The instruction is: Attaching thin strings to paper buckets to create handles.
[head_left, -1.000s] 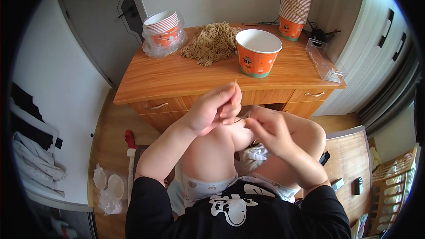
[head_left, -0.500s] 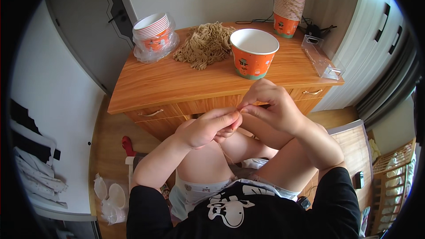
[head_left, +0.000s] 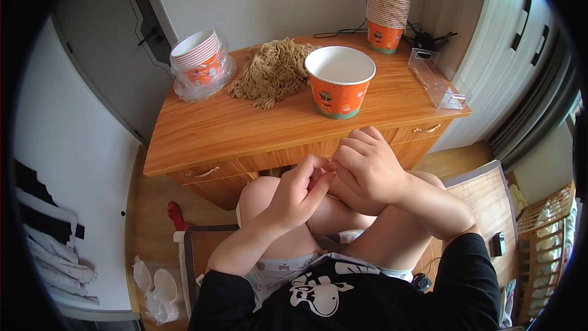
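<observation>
My left hand (head_left: pixel 297 193) and my right hand (head_left: pixel 367 168) meet fingertip to fingertip above my bare knees (head_left: pixel 260 193), just in front of the wooden desk (head_left: pixel 245 129). The fingers of both hands are curled and pinched together, and I see nothing between them. On the desk straight ahead stands an orange paper bucket (head_left: pixel 339 83), white inside and empty. A tangled pile of tan strands (head_left: pixel 272 70) lies to its left.
A short stack of orange buckets in clear wrap (head_left: pixel 199 61) sits at the desk's left rear. A tall stack of cups (head_left: pixel 387 0) and a clear plastic box (head_left: pixel 438 79) stand at the right. Plastic lids (head_left: pixel 156 282) lie on the floor at lower left.
Both hands have dropped from near the desk edge toward my knees and stayed joined at the fingertips. My head has tilted, so the desk now sits higher in view.
</observation>
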Demonstrator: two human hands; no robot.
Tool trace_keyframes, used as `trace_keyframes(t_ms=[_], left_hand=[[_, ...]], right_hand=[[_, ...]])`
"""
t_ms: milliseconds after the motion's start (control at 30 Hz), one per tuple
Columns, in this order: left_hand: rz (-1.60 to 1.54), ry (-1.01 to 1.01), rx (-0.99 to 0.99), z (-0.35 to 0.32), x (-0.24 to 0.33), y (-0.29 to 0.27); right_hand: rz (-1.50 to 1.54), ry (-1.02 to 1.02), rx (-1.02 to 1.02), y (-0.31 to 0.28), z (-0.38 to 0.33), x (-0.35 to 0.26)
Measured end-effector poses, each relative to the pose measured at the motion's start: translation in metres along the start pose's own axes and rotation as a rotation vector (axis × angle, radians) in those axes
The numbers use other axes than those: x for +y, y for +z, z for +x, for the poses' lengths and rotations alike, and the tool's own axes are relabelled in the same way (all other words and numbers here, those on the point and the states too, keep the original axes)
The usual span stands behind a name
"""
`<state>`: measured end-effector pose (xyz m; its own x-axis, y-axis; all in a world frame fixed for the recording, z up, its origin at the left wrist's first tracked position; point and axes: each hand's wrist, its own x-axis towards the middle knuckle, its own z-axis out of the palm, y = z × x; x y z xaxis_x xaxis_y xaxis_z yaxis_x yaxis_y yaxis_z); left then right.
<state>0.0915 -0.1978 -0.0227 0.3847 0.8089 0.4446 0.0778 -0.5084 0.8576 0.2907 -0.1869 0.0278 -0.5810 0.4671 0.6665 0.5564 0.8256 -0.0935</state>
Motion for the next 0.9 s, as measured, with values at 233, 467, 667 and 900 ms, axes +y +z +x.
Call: trace_keyframes(t_ms=[233, 467, 667, 900], left_hand=[[0.136, 0.076, 0.144, 0.005, -0.012, -0.001], [0.044, -0.004, 0.163, 0.024, -0.038, -0.009], [-0.128, -0.057, 0.240, 0.051, -0.053, -0.013], [-0.138, -0.096, 0.292, 0.073, -0.059, -0.013]], right_hand=[[0.112, 0.037, 0.055, 0.024, 0.000, 0.011], [0.253, 0.149, 0.135, 0.029, 0.004, 0.068], [-0.119, 0.521, 0.373, 0.001, 0.005, 0.167], [-0.265, 0.401, 0.089, -0.003, 0.010, 0.190]])
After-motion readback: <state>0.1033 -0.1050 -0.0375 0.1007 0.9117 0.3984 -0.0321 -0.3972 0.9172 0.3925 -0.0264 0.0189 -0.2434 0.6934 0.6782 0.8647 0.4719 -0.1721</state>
